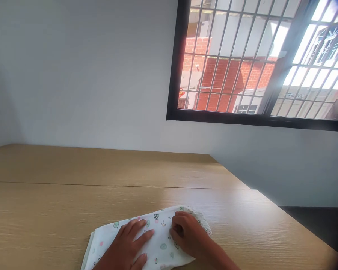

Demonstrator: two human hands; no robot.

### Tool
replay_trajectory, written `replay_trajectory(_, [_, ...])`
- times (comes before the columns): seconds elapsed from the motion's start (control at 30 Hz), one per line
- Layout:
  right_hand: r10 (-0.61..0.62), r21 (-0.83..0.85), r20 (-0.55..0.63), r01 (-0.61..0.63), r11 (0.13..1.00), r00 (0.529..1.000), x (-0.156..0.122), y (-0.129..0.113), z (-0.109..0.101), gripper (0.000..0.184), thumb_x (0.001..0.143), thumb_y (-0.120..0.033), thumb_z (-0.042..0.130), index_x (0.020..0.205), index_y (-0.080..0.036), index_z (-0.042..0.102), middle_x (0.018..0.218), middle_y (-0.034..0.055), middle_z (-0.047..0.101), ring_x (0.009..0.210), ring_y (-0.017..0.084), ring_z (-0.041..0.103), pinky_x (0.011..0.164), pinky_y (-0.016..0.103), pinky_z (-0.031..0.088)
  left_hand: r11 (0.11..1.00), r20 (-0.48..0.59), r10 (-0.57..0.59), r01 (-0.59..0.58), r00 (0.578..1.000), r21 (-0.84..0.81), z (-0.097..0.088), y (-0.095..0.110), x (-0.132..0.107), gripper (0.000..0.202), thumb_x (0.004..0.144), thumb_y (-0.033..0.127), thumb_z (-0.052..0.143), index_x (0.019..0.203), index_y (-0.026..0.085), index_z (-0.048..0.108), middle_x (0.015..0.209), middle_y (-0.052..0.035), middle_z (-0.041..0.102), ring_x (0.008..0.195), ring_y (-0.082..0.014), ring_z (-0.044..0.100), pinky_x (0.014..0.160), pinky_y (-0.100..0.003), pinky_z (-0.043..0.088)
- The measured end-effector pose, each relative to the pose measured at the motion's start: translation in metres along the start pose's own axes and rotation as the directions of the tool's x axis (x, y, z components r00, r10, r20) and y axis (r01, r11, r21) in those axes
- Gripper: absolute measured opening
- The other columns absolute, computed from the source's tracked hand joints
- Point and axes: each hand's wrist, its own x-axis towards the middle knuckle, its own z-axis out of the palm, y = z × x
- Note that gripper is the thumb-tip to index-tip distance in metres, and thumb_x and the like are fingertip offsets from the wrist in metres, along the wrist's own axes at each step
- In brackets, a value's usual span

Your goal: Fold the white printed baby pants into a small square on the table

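A folded white garment (163,245) printed with small green and pink animal figures lies on the table at the bottom middle. Its layers are stacked at the left edge, and the right end is gathered, like an elastic band. Flat across its left half rests my left hand (126,245), fingers spread. My right hand (187,234) is on the right part near the gathered end, its fingers curled in toward the thumb against the fabric. The curled fingers hide whatever fold of fabric lies beneath them. The lower edge of the garment runs partly out of view.
A light wooden table (73,202) spreads out beneath, with a seam (101,185) running across it. Its right edge slants down toward the lower right corner. Behind stand a pale wall (87,75) and a dark-framed window (228,115) with bars.
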Motion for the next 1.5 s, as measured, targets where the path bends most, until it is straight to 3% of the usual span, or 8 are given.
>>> replay_trajectory(0.13, [0.032, -0.032, -0.048, -0.033, 0.999, 0.998, 0.001, 0.005, 0.002, 0.019, 0.079, -0.012, 0.052, 0.063, -0.019, 0.045, 0.072, 0.0012, 0.057, 0.071, 0.018, 0.053, 0.065, 0.028, 0.038, 0.993, 0.011, 0.031, -0.032, 0.999, 0.114, 0.013, -0.014, -0.001, 0.057, 0.098, 0.031, 0.050, 0.152, 0.028, 0.034, 0.158, -0.0097, 0.027, 0.142, -0.0360, 0.033, 0.112, -0.057, 0.035])
replay_trajectory(0.27, [-0.014, 0.031, -0.062, 0.016, 0.999, 0.998, -0.002, -0.013, 0.016, 0.010, 0.077, -0.010, 0.055, 0.077, -0.019, 0.059, 0.091, 0.0046, 0.064, 0.089, 0.020, 0.059, 0.080, 0.029, 0.046, 0.990, 0.065, 0.082, -0.089, 0.995, 0.106, 0.012, -0.011, 0.003, 0.057, 0.100, 0.030, 0.046, 0.154, 0.024, 0.028, 0.157, -0.0084, 0.024, 0.144, -0.0330, 0.028, 0.116, -0.054, 0.030])
replay_trajectory(0.43, [-0.126, 0.069, 0.130, 0.117, 0.991, 0.984, -0.004, -0.035, 0.022, 0.060, 0.071, -0.011, 0.058, 0.130, -0.016, 0.058, 0.137, 0.0094, 0.056, 0.127, 0.023, 0.048, 0.112, 0.036, 0.035, 0.988, 0.068, 0.143, -0.146, 0.987, 0.040, 0.005, 0.000, 0.004, 0.061, 0.101, 0.032, 0.048, 0.154, 0.025, 0.018, 0.155, -0.0064, 0.023, 0.143, -0.0299, 0.030, 0.116, -0.048, 0.032])
replay_trajectory(0.57, [-0.043, -0.030, 0.249, 0.053, 0.998, 0.967, -0.004, -0.032, 0.014, 0.069, 0.085, -0.028, 0.058, 0.150, -0.014, 0.039, 0.157, 0.0086, 0.031, 0.145, 0.025, 0.026, 0.122, 0.042, 0.020, 0.990, 0.031, 0.129, -0.131, 0.991, 0.053, 0.013, -0.002, 0.002, 0.058, 0.102, 0.028, 0.044, 0.154, 0.029, 0.018, 0.155, -0.0030, 0.024, 0.143, -0.0287, 0.030, 0.115, -0.048, 0.034])
replay_trajectory(0.77, [-0.003, -0.082, 0.333, 0.032, 0.996, 0.943, -0.005, -0.017, 0.002, 0.077, 0.097, -0.056, 0.045, 0.155, -0.012, 0.022, 0.161, 0.0084, 0.011, 0.149, 0.026, 0.009, 0.123, 0.048, 0.011, 0.981, 0.044, -0.172, 0.167, 0.984, 0.097, 0.017, -0.004, -0.004, 0.052, 0.101, 0.037, 0.042, 0.152, 0.033, 0.030, 0.158, -0.0004, 0.021, 0.145, -0.0337, 0.023, 0.114, -0.060, 0.028])
replay_trajectory(1.13, [0.138, -0.205, 0.296, -0.078, 0.976, 0.945, 0.000, 0.004, -0.009, 0.074, 0.100, -0.056, 0.035, 0.156, -0.011, 0.016, 0.161, 0.0067, 0.004, 0.149, 0.025, 0.001, 0.123, 0.046, 0.009, 0.885, 0.049, -0.452, 0.441, 0.891, 0.146, -0.005, -0.016, -0.003, 0.058, 0.099, 0.055, 0.027, 0.153, 0.034, 0.024, 0.160, 0.0045, 0.014, 0.149, -0.0265, 0.010, 0.120, -0.057, 0.012])
replay_trajectory(1.37, [0.206, -0.240, 0.285, -0.138, 0.961, 0.936, 0.002, 0.002, -0.008, 0.076, 0.094, -0.049, 0.044, 0.155, -0.009, 0.021, 0.160, 0.0094, 0.009, 0.149, 0.029, 0.007, 0.122, 0.049, 0.011, 0.871, 0.087, -0.478, 0.459, 0.874, 0.178, -0.015, -0.021, 0.008, 0.058, 0.098, 0.049, 0.033, 0.151, 0.024, 0.033, 0.158, -0.0033, 0.020, 0.148, -0.0315, 0.016, 0.118, -0.061, 0.012])
replay_trajectory(1.5, [0.207, -0.227, 0.232, -0.154, 0.962, 0.951, -0.001, 0.002, 0.000, 0.074, 0.093, -0.047, 0.047, 0.154, -0.009, 0.027, 0.159, 0.0123, 0.016, 0.148, 0.032, 0.013, 0.121, 0.053, 0.014, 0.950, 0.053, -0.289, 0.279, 0.956, 0.142, -0.011, -0.013, 0.010, 0.053, 0.097, 0.038, 0.044, 0.148, 0.023, 0.041, 0.154, -0.0088, 0.027, 0.144, -0.0350, 0.026, 0.114, -0.064, 0.023])
